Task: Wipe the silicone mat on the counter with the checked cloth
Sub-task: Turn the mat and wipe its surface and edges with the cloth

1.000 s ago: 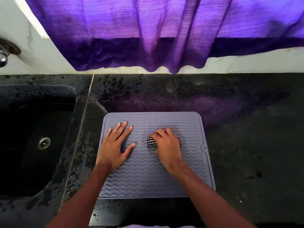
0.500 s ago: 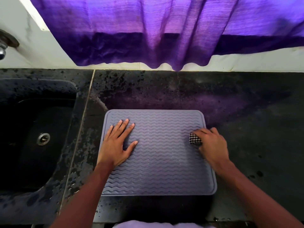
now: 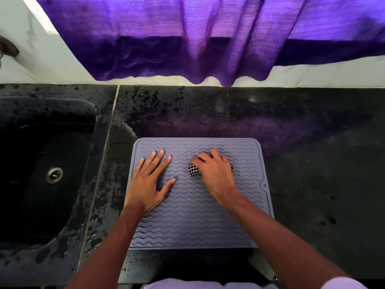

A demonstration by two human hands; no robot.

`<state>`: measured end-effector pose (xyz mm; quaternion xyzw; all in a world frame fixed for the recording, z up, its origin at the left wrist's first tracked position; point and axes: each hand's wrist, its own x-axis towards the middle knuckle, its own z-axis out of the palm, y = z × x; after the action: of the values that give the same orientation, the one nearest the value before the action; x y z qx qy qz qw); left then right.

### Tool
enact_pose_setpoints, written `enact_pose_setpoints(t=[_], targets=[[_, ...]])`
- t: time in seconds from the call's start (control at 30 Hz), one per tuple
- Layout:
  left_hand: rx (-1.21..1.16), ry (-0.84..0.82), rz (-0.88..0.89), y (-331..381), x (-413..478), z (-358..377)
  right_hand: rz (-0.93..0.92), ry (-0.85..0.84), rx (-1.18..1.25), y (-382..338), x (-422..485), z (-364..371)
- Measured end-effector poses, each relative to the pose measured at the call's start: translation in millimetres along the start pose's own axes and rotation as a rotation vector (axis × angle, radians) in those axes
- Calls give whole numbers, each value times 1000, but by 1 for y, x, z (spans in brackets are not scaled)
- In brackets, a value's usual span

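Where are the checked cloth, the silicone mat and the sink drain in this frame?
checked cloth (image 3: 193,171), head view, the exposed checked patch at its left end.
silicone mat (image 3: 187,226), head view, bare ribbed surface near its front edge.
sink drain (image 3: 54,174), head view, centre of the metal strainer.

— What do you have on your feed besides the job itself?

— I see a purple curtain (image 3: 187,38) hanging across the top. Its lower band is darker and its hem is wavy. Behind it I make out a white wall (image 3: 41,65).

— And on the left?

— A black sink (image 3: 31,205), with a round metal drain (image 3: 54,174) in its floor. At the far left edge I catch part of a metal tap fitting (image 3: 8,49) on the wall, but I can't tell more. A pale joint line (image 3: 106,163) runs front to back just right of the sink, and I see water drops (image 3: 91,236) beaded beside it near the front. A purple sheen (image 3: 270,130) lies below the curtain's hem.
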<state>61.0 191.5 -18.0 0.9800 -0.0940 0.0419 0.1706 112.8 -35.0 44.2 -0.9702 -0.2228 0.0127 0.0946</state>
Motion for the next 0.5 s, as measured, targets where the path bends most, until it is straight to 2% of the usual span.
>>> enact_pose_setpoints(t=[0.3, 0.5], targets=[[24, 2, 2, 1, 0, 0, -49, -24, -186, 75, -32, -18], [30, 3, -5, 2, 0, -1, 73, -39, -296, 131, -70, -39]])
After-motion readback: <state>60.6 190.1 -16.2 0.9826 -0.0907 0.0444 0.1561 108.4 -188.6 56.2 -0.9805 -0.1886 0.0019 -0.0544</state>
